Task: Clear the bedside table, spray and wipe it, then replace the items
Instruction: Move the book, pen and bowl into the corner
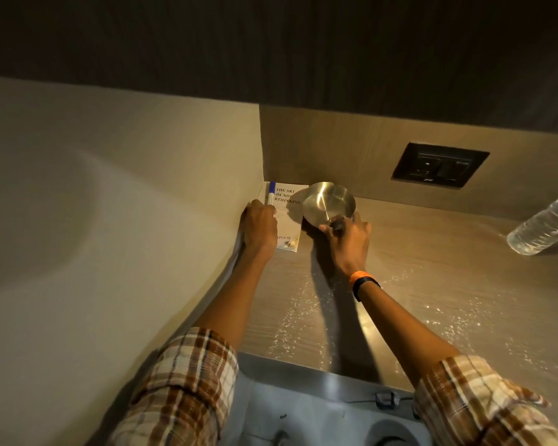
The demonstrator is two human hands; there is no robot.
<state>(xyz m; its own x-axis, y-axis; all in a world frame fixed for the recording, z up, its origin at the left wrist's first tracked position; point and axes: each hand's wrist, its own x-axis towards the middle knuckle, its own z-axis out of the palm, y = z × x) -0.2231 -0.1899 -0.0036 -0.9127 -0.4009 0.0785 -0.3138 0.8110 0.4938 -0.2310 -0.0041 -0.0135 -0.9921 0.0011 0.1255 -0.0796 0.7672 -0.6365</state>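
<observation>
The wooden bedside table (432, 268) carries scattered spray droplets on its front half. A white book (287, 220) lies in the back left corner against the wall. My left hand (259, 231) rests on the book and holds a blue-capped marker (272, 191) that points toward the back. My right hand (348, 239) grips a shiny steel cup (327, 201) by its near rim. The cup is tilted, its opening facing me, just right of the book.
A clear plastic water bottle (543, 228) lies on its side at the table's right edge. A black switch and socket plate (440, 164) sits on the back panel. A beige padded surface (94, 236) rises on the left. Grey fabric (303, 410) lies below the front edge.
</observation>
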